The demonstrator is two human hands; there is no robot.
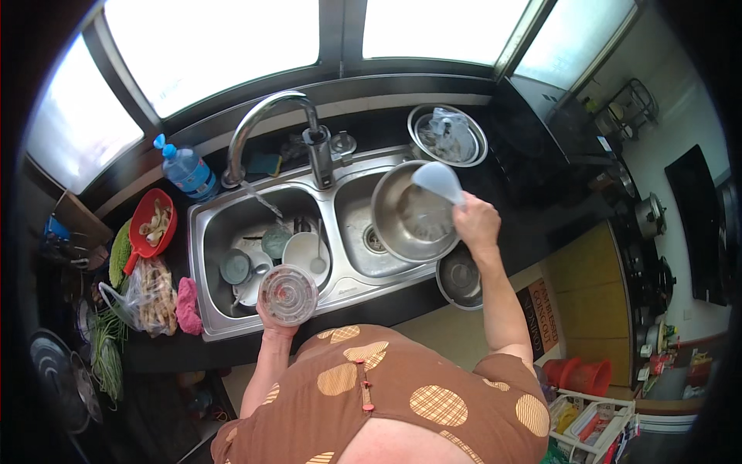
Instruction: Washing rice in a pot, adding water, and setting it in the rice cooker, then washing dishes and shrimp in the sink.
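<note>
My left hand [279, 325] holds a round clear plastic container [288, 294] at the near edge of the left sink basin. In my right hand [476, 223] is a pale, translucent rice paddle or scoop [437, 181], held over a large stainless steel bowl [385, 232] that rests across the right basin and the counter. Water runs from the chrome faucet [320, 156] into the left basin. There lie a white bowl [297, 250] with a spoon in it, a small green bowl [235, 266], a greenish cup [275, 240] and a white plate [251, 294].
Behind the large bowl stands a steel bowl [413, 130] holding a plastic bag. A dark round pan [449, 290] sits at the counter's front edge. Left of the sink are a pink cloth [188, 307], bagged ginger-like roots [159, 301], a red scoop [136, 232] and a blue-labelled bottle [188, 171].
</note>
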